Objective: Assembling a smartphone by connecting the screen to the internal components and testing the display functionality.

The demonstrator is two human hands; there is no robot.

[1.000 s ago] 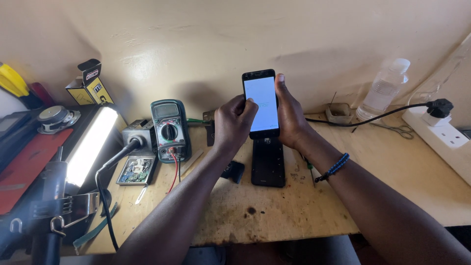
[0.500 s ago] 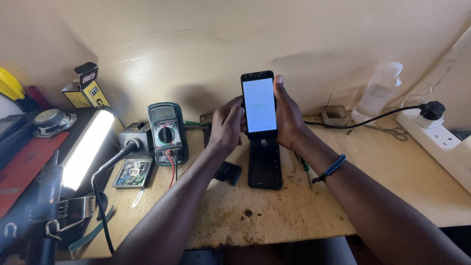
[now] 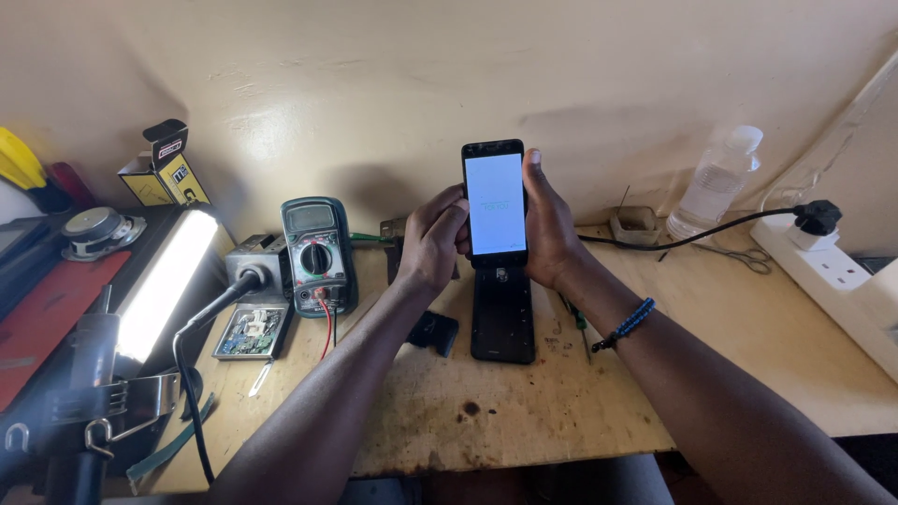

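Starting far left: yellow tool (image 3: 19, 161) and a round speaker (image 3: 98, 227) sit on dark gear, w/ a lit bar lamp (image 3: 164, 281) just beside them and a clamp (image 3: 94, 411) low in the corner. Yellow-black box (image 3: 164, 173) stands upright vs the wall. Next, a grey unit (image 3: 254, 257) w/ a black cable, a bare circuit board (image 3: 251, 329) in front of it on the bench (image 3: 524, 421), then a green multimeter (image 3: 318, 254) propped up, red lead trailing down. Left hand (image 3: 432, 238) grips the phone's left edge, fingers curled shut on it; small black part (image 3: 434, 332) lies on the bench under that wrist. Phone (image 3: 495, 201) is held upright above the bench, mid-frame, screen lit white, facing the camera. Black slab (image 3: 502, 318), prob. a 2nd phone, lies flat right below it. Right hand (image 3: 550, 229) wraps the phone's right edge, thumb up along the side; blue bracelet (image 3: 629, 323) on that wrist. Further right: small tray (image 3: 636, 224) at the wall, clear bottle (image 3: 713, 182) upright, black cord to a plug (image 3: 816, 217) in a white power strip (image 3: 842, 281).
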